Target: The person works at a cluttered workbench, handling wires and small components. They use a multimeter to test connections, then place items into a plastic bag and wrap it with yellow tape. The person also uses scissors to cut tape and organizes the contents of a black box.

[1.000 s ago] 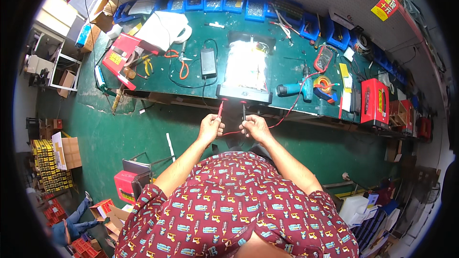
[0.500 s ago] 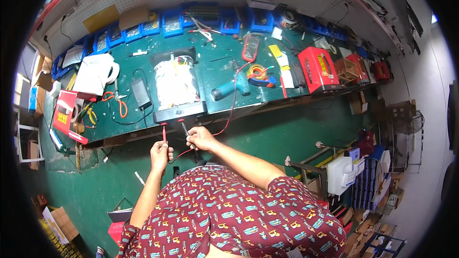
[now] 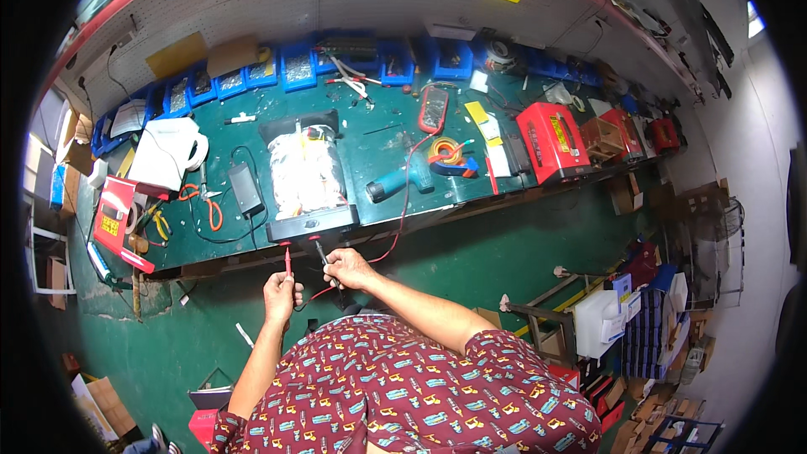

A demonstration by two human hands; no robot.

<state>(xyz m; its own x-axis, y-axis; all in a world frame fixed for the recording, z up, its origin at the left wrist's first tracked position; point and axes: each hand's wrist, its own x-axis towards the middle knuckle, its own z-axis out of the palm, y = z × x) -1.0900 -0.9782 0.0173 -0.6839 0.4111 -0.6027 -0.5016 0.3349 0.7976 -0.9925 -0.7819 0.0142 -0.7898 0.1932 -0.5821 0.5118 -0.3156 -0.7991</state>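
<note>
In my left hand [image 3: 281, 296] is a red test probe [image 3: 287, 262], its tip pointing away from me at the front of a black-cased device [image 3: 312, 223]. My right hand [image 3: 347, 270] grips a black test probe [image 3: 320, 250], angled toward the same front edge. Both tips are close to red parts on the case's front; whether they touch I cannot tell. Crumpled silvery-white material [image 3: 304, 172] fills the top of the device, with some wires at its far end. A red lead runs from beside my hands up to the red multimeter [image 3: 434, 109] on the bench.
The green bench [image 3: 382, 147] holds a teal cordless tool [image 3: 399, 182], a black power adapter [image 3: 246, 188] and orange-handled scissors [image 3: 214, 212]. Blue parts bins [image 3: 298, 67] line its back. A red box-shaped machine [image 3: 551, 143] stands to the right, a white container [image 3: 172, 151] to the left.
My view has tilted, so bench and hands sit slightly differently in it. Both hands keep their probes at the device's front edge.
</note>
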